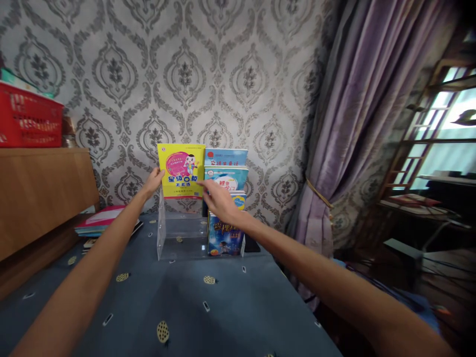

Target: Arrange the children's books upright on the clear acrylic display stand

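Head view. A yellow book stands upright at the back left of a clear rack on a blue cloth. Its long axis is roughly vertical, only slightly taller than wide as pictured; the cover faces the viewer, the title reads level, and the top edge points up along the patterned wall.

The left hand grips the book's left edge, fingers curled narrowly around it. The right hand meets the book's lower right edge with an outstretched finger; the remaining fingers are loosely bent, and whether they pinch the cover cannot be told.

Just right of the yellow book, and touching it along the edge, three more books stand in stepped rows: a light-blue book at the back, a teal book before it, and a dark-blue book at the front, partly covered by the right wrist. All stand upright, covers forward.

On the left, a stack of flat books lies beside a wooden cabinet bearing a red basket. A purple curtain hangs at the right, beside a window.
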Action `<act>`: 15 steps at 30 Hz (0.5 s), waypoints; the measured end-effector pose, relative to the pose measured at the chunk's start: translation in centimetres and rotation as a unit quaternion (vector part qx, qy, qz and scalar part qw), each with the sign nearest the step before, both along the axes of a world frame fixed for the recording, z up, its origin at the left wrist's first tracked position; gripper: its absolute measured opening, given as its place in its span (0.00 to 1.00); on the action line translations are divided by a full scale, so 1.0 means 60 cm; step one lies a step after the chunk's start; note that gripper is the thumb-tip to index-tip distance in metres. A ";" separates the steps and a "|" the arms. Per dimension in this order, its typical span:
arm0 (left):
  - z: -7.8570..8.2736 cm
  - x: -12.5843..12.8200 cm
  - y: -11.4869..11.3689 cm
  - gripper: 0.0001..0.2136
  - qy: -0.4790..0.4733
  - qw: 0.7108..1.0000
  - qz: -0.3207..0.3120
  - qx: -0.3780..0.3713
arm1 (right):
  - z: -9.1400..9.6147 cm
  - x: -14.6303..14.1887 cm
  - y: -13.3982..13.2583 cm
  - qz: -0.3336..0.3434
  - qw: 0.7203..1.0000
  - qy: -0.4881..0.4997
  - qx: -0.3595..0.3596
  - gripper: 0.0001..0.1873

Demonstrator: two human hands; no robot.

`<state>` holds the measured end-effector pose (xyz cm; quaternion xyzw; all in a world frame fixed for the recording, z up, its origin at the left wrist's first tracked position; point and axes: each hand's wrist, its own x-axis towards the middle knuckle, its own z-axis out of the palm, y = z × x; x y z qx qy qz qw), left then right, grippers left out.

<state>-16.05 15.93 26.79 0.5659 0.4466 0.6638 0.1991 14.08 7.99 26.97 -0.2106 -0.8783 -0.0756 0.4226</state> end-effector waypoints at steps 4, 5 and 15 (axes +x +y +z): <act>-0.003 -0.005 -0.008 0.16 0.018 0.999 0.043 0.001 | -0.082 -0.005 -0.037 0.052 0.996 0.028 -0.070 0.19; -0.006 -0.007 -0.011 0.16 0.024 0.998 0.057 0.000 | -0.104 -0.006 -0.045 0.061 0.993 0.032 -0.097 0.19; -0.140 -0.055 -0.084 0.12 0.135 0.962 0.235 -0.042 | -0.328 -0.036 -0.108 0.059 0.909 0.047 -0.409 0.16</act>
